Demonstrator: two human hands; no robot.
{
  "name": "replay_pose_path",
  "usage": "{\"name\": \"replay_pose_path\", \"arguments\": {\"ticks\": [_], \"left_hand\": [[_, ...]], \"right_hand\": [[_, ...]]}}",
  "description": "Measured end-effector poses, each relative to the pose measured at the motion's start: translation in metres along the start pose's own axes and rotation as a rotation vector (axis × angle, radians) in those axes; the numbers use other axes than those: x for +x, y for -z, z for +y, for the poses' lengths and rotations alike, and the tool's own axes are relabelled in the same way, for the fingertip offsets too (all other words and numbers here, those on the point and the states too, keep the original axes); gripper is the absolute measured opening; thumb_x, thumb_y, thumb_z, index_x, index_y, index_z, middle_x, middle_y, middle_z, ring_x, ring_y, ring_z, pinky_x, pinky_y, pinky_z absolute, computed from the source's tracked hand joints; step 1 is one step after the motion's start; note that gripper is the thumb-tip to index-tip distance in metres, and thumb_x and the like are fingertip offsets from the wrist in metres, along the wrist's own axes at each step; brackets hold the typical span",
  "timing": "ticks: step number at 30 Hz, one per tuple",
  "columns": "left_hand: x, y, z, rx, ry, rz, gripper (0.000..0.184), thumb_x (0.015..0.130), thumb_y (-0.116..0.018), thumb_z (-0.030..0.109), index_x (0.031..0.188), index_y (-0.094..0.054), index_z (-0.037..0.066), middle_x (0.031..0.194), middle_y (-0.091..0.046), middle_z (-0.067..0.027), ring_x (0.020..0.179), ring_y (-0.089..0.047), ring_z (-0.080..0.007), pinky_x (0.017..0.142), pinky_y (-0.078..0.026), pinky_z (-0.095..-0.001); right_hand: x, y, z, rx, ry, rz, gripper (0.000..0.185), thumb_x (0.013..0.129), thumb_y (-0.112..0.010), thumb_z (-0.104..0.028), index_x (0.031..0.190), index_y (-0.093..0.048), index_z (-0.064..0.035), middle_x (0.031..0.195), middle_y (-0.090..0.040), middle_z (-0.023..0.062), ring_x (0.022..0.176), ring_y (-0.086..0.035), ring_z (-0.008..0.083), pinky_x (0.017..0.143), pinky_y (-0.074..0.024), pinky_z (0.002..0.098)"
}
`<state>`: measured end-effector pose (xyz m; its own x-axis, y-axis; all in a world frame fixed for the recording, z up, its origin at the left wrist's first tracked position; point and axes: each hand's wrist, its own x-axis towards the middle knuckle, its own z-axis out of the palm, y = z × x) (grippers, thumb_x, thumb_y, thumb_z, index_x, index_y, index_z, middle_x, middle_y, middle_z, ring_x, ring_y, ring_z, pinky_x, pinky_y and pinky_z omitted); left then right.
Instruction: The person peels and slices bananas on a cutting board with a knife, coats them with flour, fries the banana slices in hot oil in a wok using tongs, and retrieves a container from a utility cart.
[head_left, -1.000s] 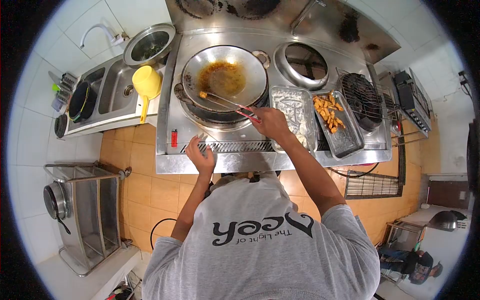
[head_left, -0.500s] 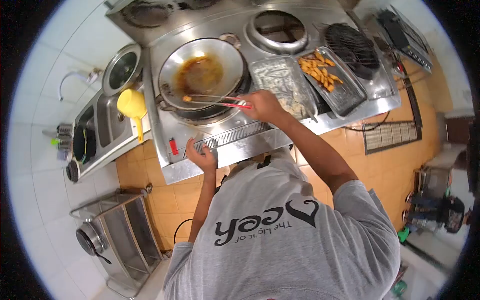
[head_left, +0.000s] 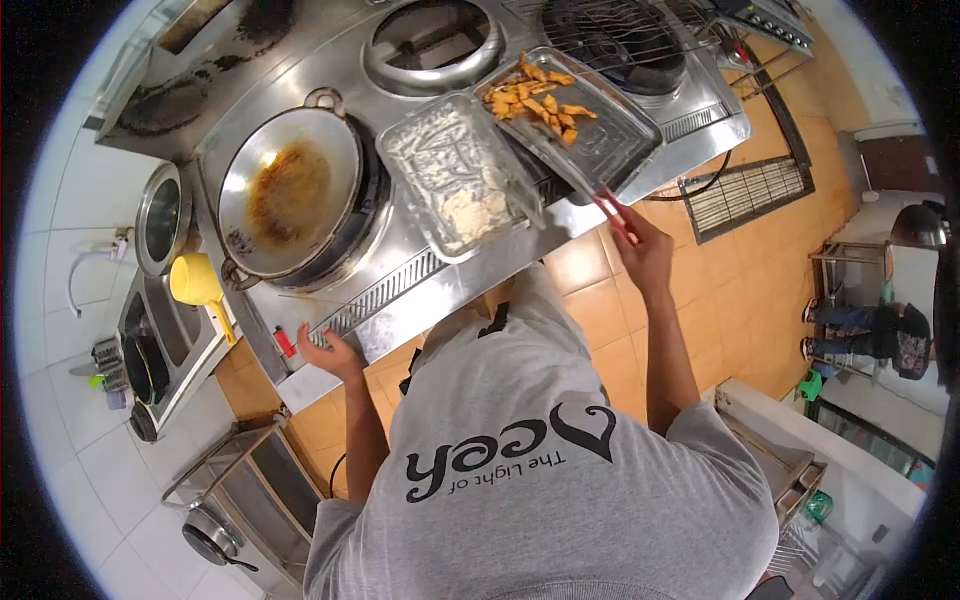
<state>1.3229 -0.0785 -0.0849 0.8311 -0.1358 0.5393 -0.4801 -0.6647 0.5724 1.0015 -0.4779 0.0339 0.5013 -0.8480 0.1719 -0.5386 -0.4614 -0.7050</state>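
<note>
My right hand (head_left: 646, 248) is closed on the red-handled tongs (head_left: 606, 206), whose metal arms reach over the near edge of the metal tray (head_left: 628, 130). Golden fried pieces (head_left: 540, 98) lie at the far left of that tray; the tongs' tips are hard to make out. My left hand (head_left: 332, 354) hovers by the counter's front edge with its fingers apart, holding nothing, beside a red lighter (head_left: 284, 342). On the left burner sits a wok (head_left: 335, 160) with brown oil (head_left: 285, 190) in it. A clear tray (head_left: 420, 140) smeared with pale flour or batter lies between wok and metal tray.
A ring burner (head_left: 435, 84) and a wire rack (head_left: 610, 40) are at the back. Left stand a yellow dipper (head_left: 198, 280), a metal pot (head_left: 160, 215) and a sink (head_left: 176, 325). Another person (head_left: 880, 335) is far right. A floor grate (head_left: 750, 200) lies beyond the counter.
My right hand has carried the tongs from over the wok, where they held a small fried piece, right to the metal tray. The view has turned right; my left hand stays near the lighter.
</note>
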Motion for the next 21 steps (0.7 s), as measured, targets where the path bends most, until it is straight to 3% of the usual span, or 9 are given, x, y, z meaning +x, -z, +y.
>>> {"name": "replay_pose_path", "arguments": {"ticks": [3,6,7,10,13,18,21], "left_hand": [[0.0,-0.002,0.003,0.117,-0.053,0.045,0.037,0.079,-0.059,0.008,0.114,-0.055,-0.005,0.112,-0.057,-0.0207,0.107,-0.051,-0.036,0.096,-0.037,-0.0422],[0.0,-0.003,0.019,0.261,-0.03,0.077,0.033,0.079,-0.059,0.008,0.109,-0.057,-0.006,0.105,-0.06,-0.0209,0.1,-0.054,-0.0372,0.091,-0.041,-0.043],[-0.001,-0.008,0.028,0.252,0.02,0.12,0.031,0.078,-0.06,0.008,0.106,-0.058,-0.006,0.101,-0.061,-0.0211,0.095,-0.056,-0.038,0.087,-0.043,-0.0437],[-0.011,-0.028,0.062,0.303,0.005,0.132,0.032,0.079,-0.06,0.008,0.108,-0.057,-0.006,0.104,-0.06,-0.0213,0.098,-0.055,-0.0377,0.089,-0.041,-0.0444],[-0.037,-0.047,0.108,0.227,0.015,0.082,0.032,0.081,-0.058,0.008,0.11,-0.056,-0.006,0.109,-0.058,-0.0217,0.104,-0.052,-0.0375,0.093,-0.038,-0.0452],[-0.078,-0.052,0.157,0.248,-0.017,0.001,0.032,0.086,-0.053,0.005,0.116,-0.052,-0.004,0.114,-0.056,-0.0194,0.108,-0.05,-0.0364,0.094,-0.038,-0.0449],[-0.112,-0.032,0.169,0.345,0.094,-0.038,0.032,0.085,-0.052,0.001,0.117,-0.052,-0.003,0.114,-0.055,-0.0185,0.109,-0.049,-0.0355,0.095,-0.037,-0.0452]], "right_hand": [[0.011,0.04,0.022,-0.221,0.003,0.007,0.035,0.078,-0.073,-0.013,0.111,-0.067,-0.0038,0.07,-0.065,0.012,0.059,-0.064,0.02,0.055,-0.0503,0.0315],[0.024,0.066,0.043,-0.207,-0.019,-0.032,0.037,0.076,-0.074,-0.017,0.11,-0.067,-0.0032,0.067,-0.064,0.0107,0.056,-0.062,0.023,0.052,-0.0489,0.0321],[0.027,0.076,0.048,-0.18,-0.051,-0.037,0.04,0.075,-0.075,-0.02,0.11,-0.066,-0.001,0.067,-0.064,0.0106,0.055,-0.062,0.0235,0.052,-0.0489,0.0325],[0.037,0.093,0.081,-0.098,0.069,0.03,0.04,0.078,-0.074,-0.02,0.114,-0.064,-0.0051,0.061,-0.059,0.0087,0.048,-0.052,0.0162,0.046,-0.0405,0.0293],[0.056,0.11,0.1,-0.169,-0.03,-0.077,0.043,0.074,-0.077,-0.022,0.11,-0.066,-0.0004,0.068,-0.064,0.0102,0.059,-0.064,0.0244,0.055,-0.0504,0.0337],[0.091,0.103,0.139,-0.115,0.084,-0.203,0.052,0.071,-0.079,-0.025,0.115,-0.063,-0.0021,0.072,-0.064,0.0097,0.065,-0.065,0.0261,0.059,-0.0512,0.0359],[0.111,0.094,0.141,-0.104,0.08,-0.295,0.055,0.07,-0.08,-0.026,0.117,-0.062,-0.0018,0.073,-0.064,0.009,0.067,-0.066,0.0262,0.06,-0.0513,0.0355]]}}
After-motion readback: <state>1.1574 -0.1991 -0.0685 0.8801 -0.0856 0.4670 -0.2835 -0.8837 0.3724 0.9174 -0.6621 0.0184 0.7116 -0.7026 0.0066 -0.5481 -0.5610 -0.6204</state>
